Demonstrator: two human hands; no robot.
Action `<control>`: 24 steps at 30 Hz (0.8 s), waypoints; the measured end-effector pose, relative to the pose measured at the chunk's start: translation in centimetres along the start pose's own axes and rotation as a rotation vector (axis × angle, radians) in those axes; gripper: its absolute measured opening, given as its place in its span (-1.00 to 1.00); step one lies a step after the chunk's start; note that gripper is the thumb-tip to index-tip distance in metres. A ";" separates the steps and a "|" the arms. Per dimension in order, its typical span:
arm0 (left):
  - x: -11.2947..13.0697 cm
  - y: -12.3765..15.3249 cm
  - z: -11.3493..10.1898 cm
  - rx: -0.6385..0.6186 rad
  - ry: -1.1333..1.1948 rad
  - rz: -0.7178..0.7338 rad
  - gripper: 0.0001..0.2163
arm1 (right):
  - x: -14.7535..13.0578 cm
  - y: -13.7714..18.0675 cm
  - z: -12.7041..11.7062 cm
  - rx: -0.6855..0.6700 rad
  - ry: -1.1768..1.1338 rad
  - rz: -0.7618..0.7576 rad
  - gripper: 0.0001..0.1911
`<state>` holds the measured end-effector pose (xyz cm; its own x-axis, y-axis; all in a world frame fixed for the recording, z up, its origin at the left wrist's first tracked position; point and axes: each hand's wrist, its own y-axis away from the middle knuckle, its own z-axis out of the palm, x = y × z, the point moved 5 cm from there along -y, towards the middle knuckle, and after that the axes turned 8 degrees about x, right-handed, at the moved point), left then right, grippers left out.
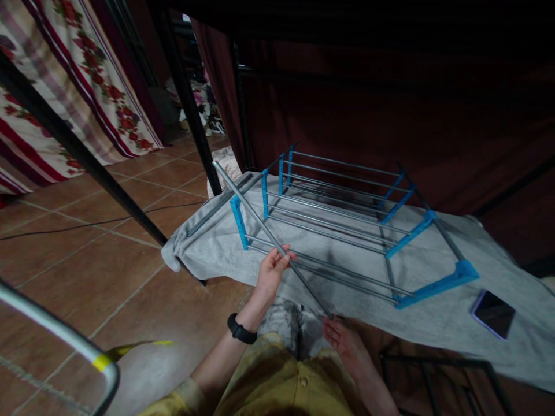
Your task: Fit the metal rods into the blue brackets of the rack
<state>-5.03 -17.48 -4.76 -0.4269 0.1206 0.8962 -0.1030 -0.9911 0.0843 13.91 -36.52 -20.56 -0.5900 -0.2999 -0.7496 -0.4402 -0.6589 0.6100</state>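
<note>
A long grey metal tube (255, 212) slants across in front of me, its far end up at the left. My left hand (272, 267) pinches it near the middle between thumb and fingers. At the tube's near end is my right hand (342, 338), with its fingers at the tip. Behind the tube, a rack of thin metal rods (329, 231) with blue plastic brackets (437, 283) rests on the grey cloth. Further loose-looking grey tubes (221, 202) lie on the cloth at the rack's left.
A grey cloth (338, 245) covers the low surface. A phone (493, 314) lies on it at the right. Black metal posts (184, 86) stand at the left, and a black frame (442, 364) is below right. A white curved tube with yellow tape (65, 329) juts in at lower left.
</note>
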 end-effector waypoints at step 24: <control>0.3 0.9 0.8 -0.225 -0.456 0.233 -0.91 | -10.8 3.4 5.4 -0.006 0.153 -0.388 -0.46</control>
<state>-4.53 -18.41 -4.11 -0.0350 -0.1863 0.9819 -0.2634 -0.9460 -0.1889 15.18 -31.80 -9.02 -0.2734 -0.1275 -0.9534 -0.6059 -0.7470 0.2736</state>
